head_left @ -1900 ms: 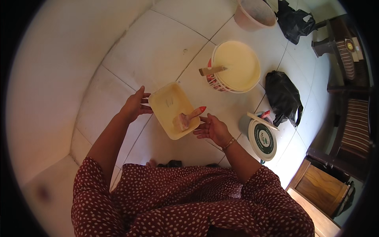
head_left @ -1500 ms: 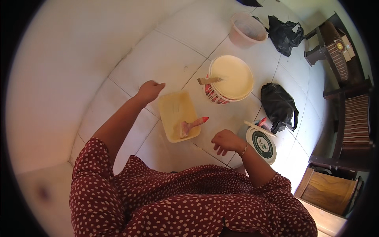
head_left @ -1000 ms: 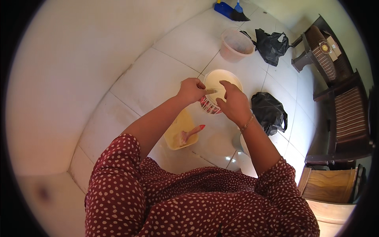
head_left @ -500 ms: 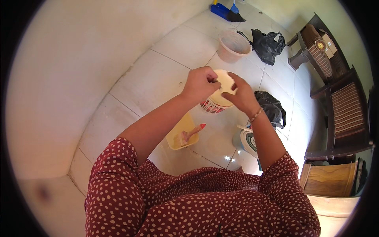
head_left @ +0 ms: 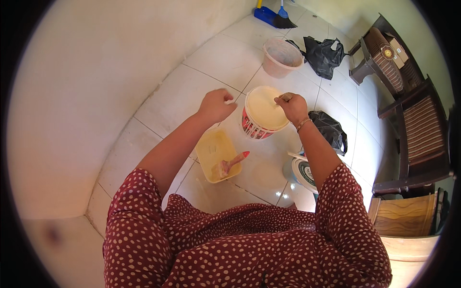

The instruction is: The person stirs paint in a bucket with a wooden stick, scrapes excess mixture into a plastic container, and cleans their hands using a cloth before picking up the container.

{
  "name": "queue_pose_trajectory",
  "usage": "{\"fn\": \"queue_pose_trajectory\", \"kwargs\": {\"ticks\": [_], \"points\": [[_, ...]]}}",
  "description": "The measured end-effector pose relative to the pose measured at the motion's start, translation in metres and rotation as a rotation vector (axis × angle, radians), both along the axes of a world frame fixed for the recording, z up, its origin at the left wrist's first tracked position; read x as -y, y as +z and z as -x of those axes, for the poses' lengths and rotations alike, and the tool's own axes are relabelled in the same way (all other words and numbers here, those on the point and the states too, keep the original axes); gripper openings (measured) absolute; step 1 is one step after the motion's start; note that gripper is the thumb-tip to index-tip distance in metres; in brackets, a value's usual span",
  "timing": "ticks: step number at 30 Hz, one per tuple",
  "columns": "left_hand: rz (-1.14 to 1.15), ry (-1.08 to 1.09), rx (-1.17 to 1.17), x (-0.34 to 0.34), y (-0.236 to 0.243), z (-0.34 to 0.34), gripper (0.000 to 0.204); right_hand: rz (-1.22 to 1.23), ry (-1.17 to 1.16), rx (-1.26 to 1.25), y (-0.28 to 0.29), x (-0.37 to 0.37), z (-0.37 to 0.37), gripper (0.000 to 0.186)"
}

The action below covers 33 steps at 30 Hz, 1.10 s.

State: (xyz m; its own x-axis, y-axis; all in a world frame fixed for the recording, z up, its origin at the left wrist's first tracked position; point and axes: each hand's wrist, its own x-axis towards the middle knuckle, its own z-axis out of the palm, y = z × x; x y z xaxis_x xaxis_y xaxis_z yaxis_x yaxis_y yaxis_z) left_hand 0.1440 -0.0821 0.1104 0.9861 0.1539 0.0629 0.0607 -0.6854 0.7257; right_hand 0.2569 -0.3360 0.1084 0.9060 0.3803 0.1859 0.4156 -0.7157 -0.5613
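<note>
A paint bucket (head_left: 257, 128) with a red-and-white printed side and a round cream top (head_left: 265, 106) stands on the floor in front of me. To its left my left hand (head_left: 217, 106) is raised, apart from the bucket, fingers curled in; a small pale bit shows at the fingertips, too small to name. My right hand (head_left: 293, 108) is closed in a pinch at the right edge of the cream top; what it pinches, if anything, is hidden. Nearer to me lies a yellow tray (head_left: 205, 149) with a paintbrush (head_left: 230, 164) in it, its handle red-tipped.
A second paint tub (head_left: 301, 174) stands near my right forearm. Beyond the bucket are a pinkish plastic basin (head_left: 281, 62), black plastic bags (head_left: 325, 55), a blue dustpan (head_left: 265, 17) and a broom (head_left: 284, 20). Wooden chairs (head_left: 417, 129) line the right; a wall (head_left: 96, 96) runs along the left.
My hands, both over the cream top before, have moved apart. The left has gone left and nearer to me, off the bucket; the right has closed to a pinch at the top's right edge.
</note>
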Motion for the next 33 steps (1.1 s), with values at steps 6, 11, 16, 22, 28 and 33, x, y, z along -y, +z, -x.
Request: {"fn": "queue_pose_trajectory", "kwargs": {"ticks": [6, 11, 16, 22, 28, 33], "points": [[0.036, 0.152, -0.438, -0.064, -0.054, 0.052, 0.047, 0.035, -0.271, -0.358, 0.010, -0.007, 0.020, 0.037], [0.490, 0.229, -0.821, -0.093, -0.098, 0.091, 0.054, -0.174, -0.167, -0.398, -0.002, -0.013, 0.013, 0.038], [0.626, 0.129, -0.826, -0.065, -0.099, 0.103, 0.046, -0.039, -0.047, -0.092, -0.013, -0.011, -0.005, 0.032], [0.889, 0.173, -0.811, -0.061, -0.123, 0.109, 0.037, 0.285, -0.111, -0.110, -0.007, -0.002, -0.002, 0.036], [0.916, 0.286, -0.766, -0.055, -0.115, 0.109, 0.030, 0.065, -0.151, -0.349, -0.024, -0.019, 0.017, 0.041], [0.960, 0.267, -0.769, -0.056, -0.117, 0.109, 0.029, -0.034, -0.072, -0.194, -0.029, -0.029, 0.001, 0.035]]}}
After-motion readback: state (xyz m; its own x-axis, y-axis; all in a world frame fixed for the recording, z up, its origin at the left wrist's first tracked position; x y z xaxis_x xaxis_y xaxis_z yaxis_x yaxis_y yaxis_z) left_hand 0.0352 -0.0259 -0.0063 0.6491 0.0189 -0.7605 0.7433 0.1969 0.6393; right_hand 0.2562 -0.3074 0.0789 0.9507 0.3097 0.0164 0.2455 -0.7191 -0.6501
